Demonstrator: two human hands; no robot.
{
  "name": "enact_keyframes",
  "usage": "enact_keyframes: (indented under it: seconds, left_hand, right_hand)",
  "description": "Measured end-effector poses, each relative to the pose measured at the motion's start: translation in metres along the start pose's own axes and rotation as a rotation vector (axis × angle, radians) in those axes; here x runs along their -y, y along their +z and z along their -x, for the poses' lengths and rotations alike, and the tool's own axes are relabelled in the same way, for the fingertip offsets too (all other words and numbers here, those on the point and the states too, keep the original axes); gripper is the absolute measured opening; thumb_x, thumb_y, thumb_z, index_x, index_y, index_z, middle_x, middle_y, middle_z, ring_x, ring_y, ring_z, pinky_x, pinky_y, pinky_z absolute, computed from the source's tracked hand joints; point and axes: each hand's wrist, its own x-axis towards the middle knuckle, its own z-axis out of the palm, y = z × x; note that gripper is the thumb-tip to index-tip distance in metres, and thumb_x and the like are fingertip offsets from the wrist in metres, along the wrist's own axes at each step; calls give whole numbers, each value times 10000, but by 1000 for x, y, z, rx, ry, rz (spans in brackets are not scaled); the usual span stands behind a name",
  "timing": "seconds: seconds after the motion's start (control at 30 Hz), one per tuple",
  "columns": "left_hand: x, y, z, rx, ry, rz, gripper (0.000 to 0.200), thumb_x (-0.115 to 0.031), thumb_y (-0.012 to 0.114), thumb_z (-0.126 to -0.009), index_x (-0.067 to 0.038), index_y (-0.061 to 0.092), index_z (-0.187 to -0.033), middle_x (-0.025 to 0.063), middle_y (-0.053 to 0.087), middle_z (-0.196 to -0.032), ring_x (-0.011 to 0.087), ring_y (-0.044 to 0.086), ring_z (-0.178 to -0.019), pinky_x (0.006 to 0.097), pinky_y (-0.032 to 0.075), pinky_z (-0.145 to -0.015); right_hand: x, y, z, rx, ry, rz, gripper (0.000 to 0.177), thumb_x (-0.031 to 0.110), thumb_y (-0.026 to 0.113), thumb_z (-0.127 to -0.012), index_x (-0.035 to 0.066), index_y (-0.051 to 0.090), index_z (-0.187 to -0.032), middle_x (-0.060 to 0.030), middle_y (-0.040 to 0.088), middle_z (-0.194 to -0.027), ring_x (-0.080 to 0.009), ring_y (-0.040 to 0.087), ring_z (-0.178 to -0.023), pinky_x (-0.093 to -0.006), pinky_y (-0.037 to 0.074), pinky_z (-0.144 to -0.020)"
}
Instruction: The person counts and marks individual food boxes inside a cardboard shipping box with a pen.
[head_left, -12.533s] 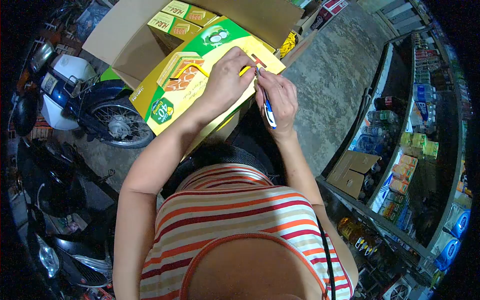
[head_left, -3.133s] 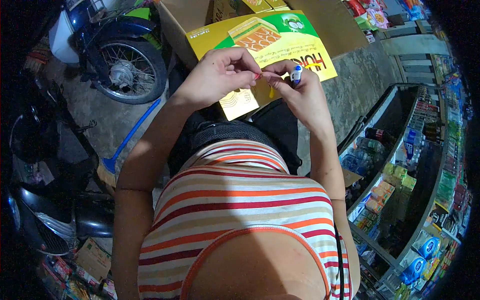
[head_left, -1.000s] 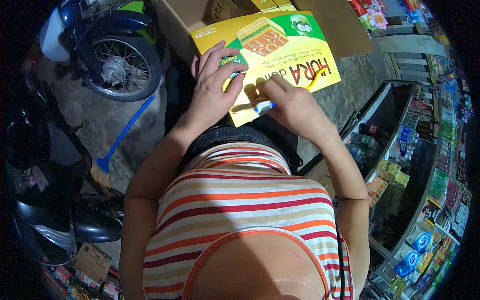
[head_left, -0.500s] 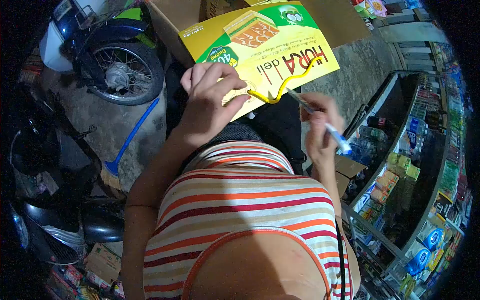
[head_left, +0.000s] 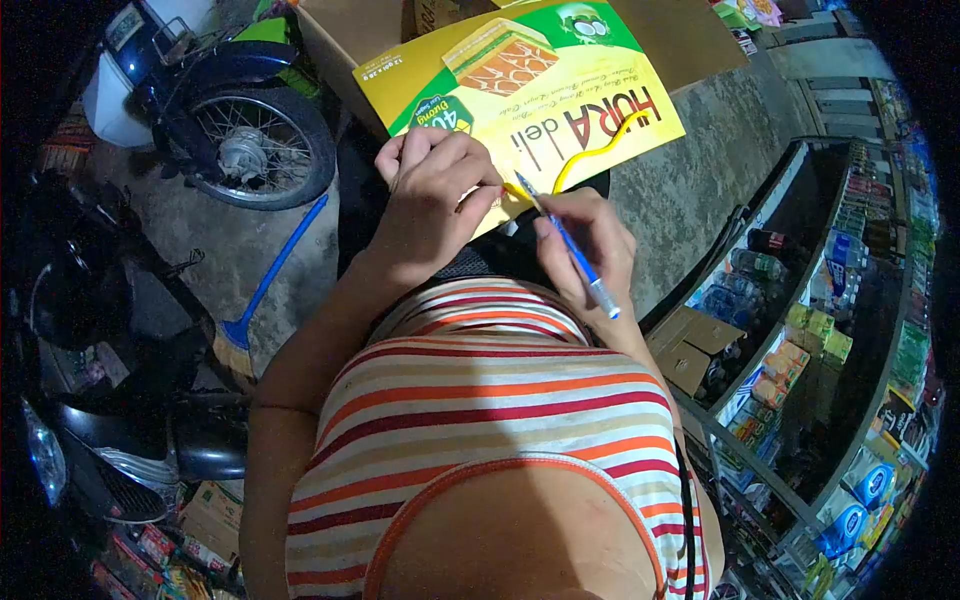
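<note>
A yellow and green snack box [head_left: 585, 85] lies upside down to my view across my lap. A bent yellow strip [head_left: 600, 150] runs over it, its near end close to my fingertips. My left hand [head_left: 438, 185] rests on the box's near edge, fingers curled, thumb and forefinger pinched at the strip's end; what exactly they grip is hidden. My right hand [head_left: 588, 245] holds a blue and white pen [head_left: 575, 250], its tip pointing away from me over the box, near the strip.
An open cardboard box [head_left: 690, 45] stands beyond the snack box. On the left are a motorbike wheel [head_left: 250, 150] and a blue-handled broom [head_left: 270, 275]. Shelves [head_left: 800, 400] with bottles and packets fill the right side.
My right hand has moved left and inward with the pen, bringing the pen's tip close to my left fingers. My left hand and the snack box have shifted only slightly.
</note>
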Motion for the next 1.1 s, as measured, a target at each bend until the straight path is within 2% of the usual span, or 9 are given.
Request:
enact_keyframes:
  seconds: [0.07,0.1,0.2,0.77,1.1]
  left_hand:
    - [1,-3,1,-7,-2,65,165,-171,722,-739,-128,656,-885,10,599,-975,219,510,-1017,396,301,-929]
    - [2,-3,1,-3,-1,67,165,-171,722,-739,-128,656,-885,10,599,-975,219,510,-1017,396,301,-929]
    - [5,-4,1,-42,-19,99,187,-154,731,-732,-113,647,-894,26,602,-999,229,522,-1008,382,329,-915]
    - [0,-1,-1,-68,-42,53,135,-137,723,-720,-128,648,-832,10,591,-986,224,517,-992,378,329,-905]
    - [-9,-1,-6,-86,-35,54,187,-141,724,-714,-137,648,-884,9,582,-1007,232,513,-992,399,313,-907]
  right_hand:
    - [-1,-2,-3,105,-279,81,238,-12,713,-705,3,602,-914,-126,610,-754,-255,604,-646,-312,480,-596]
    - [-4,-1,-1,119,-294,75,252,-40,708,-673,-1,585,-890,-133,605,-746,-272,602,-649,-334,484,-603]
    - [-8,-1,0,159,-341,90,221,-43,696,-682,-10,571,-861,-141,602,-741,-289,600,-651,-356,488,-608]
    - [-18,8,-4,90,-367,69,194,-18,690,-723,2,558,-864,-143,603,-748,-302,599,-666,-364,487,-637]
    - [-16,4,-3,60,-295,121,191,-24,676,-726,-2,552,-870,-147,605,-785,-303,608,-690,-352,492,-645]
